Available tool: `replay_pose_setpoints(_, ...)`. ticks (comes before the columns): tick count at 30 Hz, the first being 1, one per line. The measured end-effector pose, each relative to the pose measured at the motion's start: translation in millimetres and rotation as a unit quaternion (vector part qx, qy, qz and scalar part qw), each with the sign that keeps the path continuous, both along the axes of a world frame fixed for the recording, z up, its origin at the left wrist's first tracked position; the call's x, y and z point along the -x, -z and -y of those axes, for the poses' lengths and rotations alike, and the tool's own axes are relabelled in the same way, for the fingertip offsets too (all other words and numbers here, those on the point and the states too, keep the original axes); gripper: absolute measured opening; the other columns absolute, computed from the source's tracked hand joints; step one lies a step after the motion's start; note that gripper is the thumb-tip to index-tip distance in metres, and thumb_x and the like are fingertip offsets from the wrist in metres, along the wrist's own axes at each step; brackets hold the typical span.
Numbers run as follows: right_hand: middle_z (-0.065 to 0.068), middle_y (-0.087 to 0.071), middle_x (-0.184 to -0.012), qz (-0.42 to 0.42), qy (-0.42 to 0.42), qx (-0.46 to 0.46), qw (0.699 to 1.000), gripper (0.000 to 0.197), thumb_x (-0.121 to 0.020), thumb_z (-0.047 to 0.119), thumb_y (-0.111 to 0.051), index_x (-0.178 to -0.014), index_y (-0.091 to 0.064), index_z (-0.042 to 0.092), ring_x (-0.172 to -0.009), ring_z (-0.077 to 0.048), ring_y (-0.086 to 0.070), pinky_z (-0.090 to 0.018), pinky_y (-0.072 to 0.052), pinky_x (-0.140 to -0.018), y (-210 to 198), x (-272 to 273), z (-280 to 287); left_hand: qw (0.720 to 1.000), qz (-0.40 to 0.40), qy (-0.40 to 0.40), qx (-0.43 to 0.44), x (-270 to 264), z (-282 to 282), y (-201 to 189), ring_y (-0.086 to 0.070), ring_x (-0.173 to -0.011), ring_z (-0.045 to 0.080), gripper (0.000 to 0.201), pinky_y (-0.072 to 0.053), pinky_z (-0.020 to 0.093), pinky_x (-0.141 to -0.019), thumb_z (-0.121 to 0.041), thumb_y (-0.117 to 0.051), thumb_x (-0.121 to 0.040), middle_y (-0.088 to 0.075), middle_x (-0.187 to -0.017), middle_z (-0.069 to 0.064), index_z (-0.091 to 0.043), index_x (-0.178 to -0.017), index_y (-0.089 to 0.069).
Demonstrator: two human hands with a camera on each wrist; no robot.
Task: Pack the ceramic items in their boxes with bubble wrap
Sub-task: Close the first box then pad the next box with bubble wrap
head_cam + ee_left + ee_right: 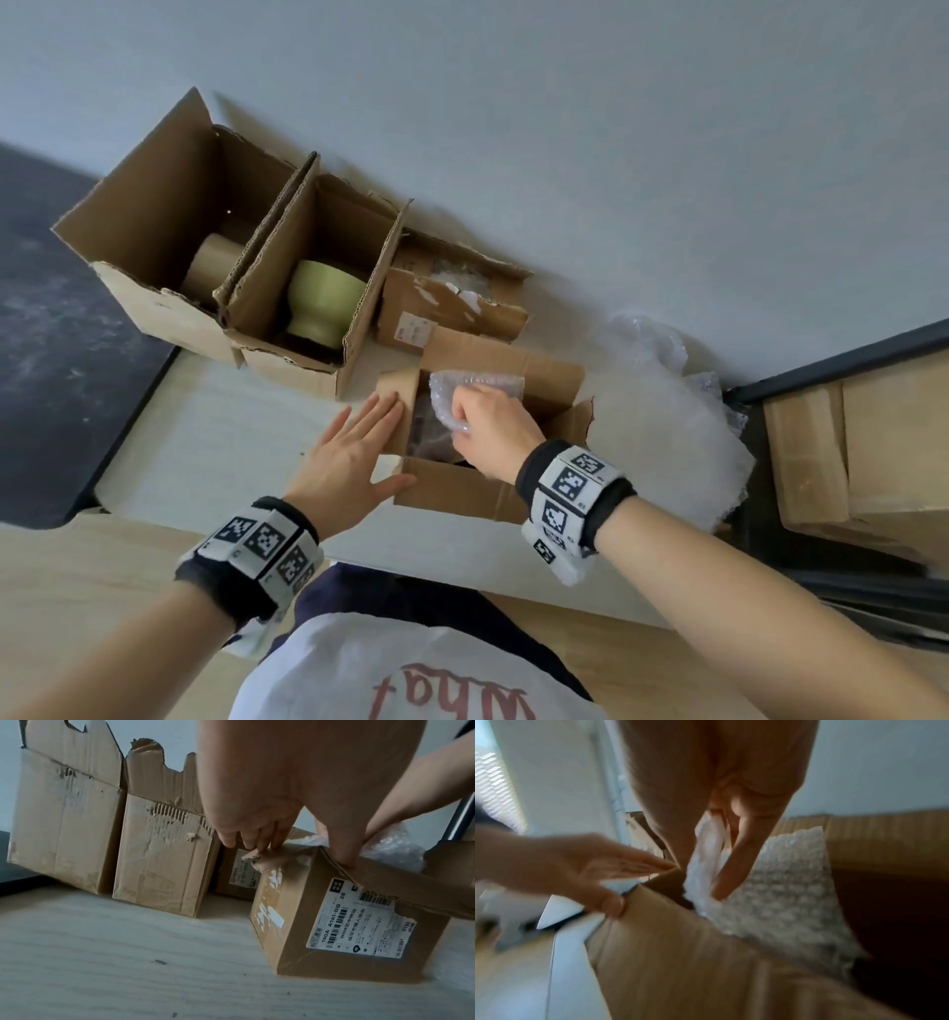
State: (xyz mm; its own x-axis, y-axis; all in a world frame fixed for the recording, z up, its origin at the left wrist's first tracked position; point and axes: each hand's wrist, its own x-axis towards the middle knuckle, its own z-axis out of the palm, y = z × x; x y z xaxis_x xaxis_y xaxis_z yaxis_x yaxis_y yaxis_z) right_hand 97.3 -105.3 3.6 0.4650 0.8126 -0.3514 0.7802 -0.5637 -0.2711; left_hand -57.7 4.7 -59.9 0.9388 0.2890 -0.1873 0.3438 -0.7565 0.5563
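A small open cardboard box [457, 496] stands on the pale table in front of me. My right hand [475, 419] pinches a sheet of bubble wrap [470, 385] over the box's opening, above a dark item [429, 437] that is only partly seen inside. My left hand [367, 434] lies flat with straight fingers on the box's left flap [398, 398], thumb at the front edge. The left wrist view shows the left hand [267, 835] touching the labelled box [334, 933]. In the blurred right wrist view, the right hand [731, 858] grips the bubble wrap [782, 892].
Behind stand two tall open boxes: one holds a green ceramic pot [321, 298], the other a beige item [210, 262]. A low box [452, 308] with bubble wrap sits behind the small one. A loose pile of bubble wrap [667, 426] lies to the right, near the table's edge.
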Motion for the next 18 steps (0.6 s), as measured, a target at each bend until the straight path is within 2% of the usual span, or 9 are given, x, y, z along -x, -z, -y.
replay_pose_setpoints(2, -0.010, -0.063, -0.108, -0.098, 0.052, 0.038, 0.993, 0.022, -0.085, 0.021, -0.065, -0.103, -0.062, 0.010, -0.103, -0.028, -0.059, -0.032, -0.045, -0.084, 4, -6, -17, 1.000, 0.001, 0.001, 0.008, 0, -1, 2, 0.009, -0.141, 0.005, 0.085, 0.008, 0.023, -0.115, -0.052, -0.053, -0.089, -0.001, -0.156, -0.006, -0.017, -0.151, -0.008)
replay_pose_setpoints(4, -0.011, -0.057, -0.128, -0.178, 0.050, 0.112, 0.976, 0.046, -0.086, 0.030, -0.066, -0.124, -0.057, 0.005, -0.118, -0.027, -0.053, -0.033, -0.041, -0.097, 3, -12, -31, 1.000, 0.003, 0.001, 0.017, 0, -1, 3, 0.004, -0.144, 0.006, 0.084, 0.007, 0.022, -0.115, -0.052, -0.053, -0.089, -0.004, -0.158, -0.005, -0.017, -0.151, -0.009)
replay_pose_setpoints(5, -0.012, -0.054, -0.134, -0.192, 0.027, 0.136, 0.972, 0.049, -0.089, 0.030, -0.062, -0.129, -0.054, 0.003, -0.122, -0.027, -0.050, -0.033, -0.038, -0.102, 0, -16, -35, 1.000, 0.005, 0.001, 0.018, 0, -2, 4, 0.003, -0.144, 0.007, 0.084, 0.007, 0.022, -0.115, -0.052, -0.053, -0.089, -0.005, -0.158, -0.004, -0.018, -0.151, -0.010)
replay_pose_setpoints(6, -0.012, -0.053, -0.136, -0.195, 0.000, 0.143, 0.970, 0.043, -0.093, 0.025, -0.057, -0.130, -0.054, 0.002, -0.125, -0.027, -0.048, -0.032, -0.036, -0.104, -3, -20, -37, 1.000, 0.008, 0.001, 0.018, 0, -2, 5, 0.002, -0.144, 0.007, 0.084, 0.007, 0.021, -0.115, -0.052, -0.053, -0.088, -0.006, -0.158, -0.004, -0.018, -0.151, -0.010)
replay_pose_setpoints(8, -0.007, -0.051, -0.139, -0.174, -0.044, 0.125, 0.976, 0.036, -0.095, 0.008, -0.044, -0.128, -0.058, 0.012, -0.128, -0.022, -0.046, -0.028, -0.033, -0.105, -8, -30, -33, 1.000, 0.013, 0.002, 0.015, -1, -3, 6, 0.003, -0.144, 0.006, 0.084, 0.007, 0.021, -0.115, -0.053, -0.053, -0.089, -0.006, -0.158, -0.005, -0.018, -0.151, -0.010)
replay_pose_setpoints(11, 0.000, -0.035, -0.152, -0.121, -0.128, 0.177, 0.968, 0.054, -0.092, -0.003, -0.035, -0.137, -0.049, 0.025, -0.138, -0.020, -0.032, -0.031, -0.027, -0.112, -9, -38, -23, 1.000, 0.019, 0.004, 0.018, -1, -2, 8, 0.002, -0.143, 0.005, 0.083, 0.006, 0.020, -0.115, -0.052, -0.053, -0.089, -0.007, -0.158, -0.005, -0.017, -0.151, -0.011)
replay_pose_setpoints(12, -0.001, -0.030, -0.154, -0.102, -0.166, 0.214, 0.957, 0.052, -0.094, 0.000, -0.036, -0.140, -0.044, 0.024, -0.140, -0.021, -0.028, -0.033, -0.024, -0.113, -6, -37, -23, 1.000, 0.021, 0.004, 0.020, -1, -3, 8, 0.002, -0.143, 0.004, 0.083, 0.006, 0.020, -0.115, -0.052, -0.053, -0.089, -0.008, -0.158, -0.004, -0.017, -0.151, -0.011)
replay_pose_setpoints(14, -0.006, -0.031, -0.152, -0.067, -0.223, 0.267, 0.935, 0.046, -0.097, 0.012, -0.040, -0.142, -0.039, 0.018, -0.138, -0.025, -0.030, -0.035, -0.027, -0.111, 5, -30, -30, 0.999, 0.027, 0.001, 0.027, -1, -2, 9, 0.004, -0.140, 0.002, 0.082, 0.006, 0.019, -0.114, -0.051, -0.054, -0.089, -0.009, -0.158, -0.004, -0.017, -0.151, -0.012)
replay_pose_setpoints(18, -0.010, -0.047, -0.141, -0.027, -0.225, 0.323, 0.919, 0.042, -0.098, 0.025, -0.045, -0.138, -0.042, 0.015, -0.124, -0.028, -0.048, -0.039, -0.039, -0.104, 33, -14, -48, 0.999, 0.030, -0.002, 0.026, 0, -2, 10, 0.008, -0.137, -0.001, 0.081, 0.006, 0.018, -0.114, -0.052, -0.052, -0.090, -0.005, -0.157, -0.007, -0.019, -0.151, -0.010)
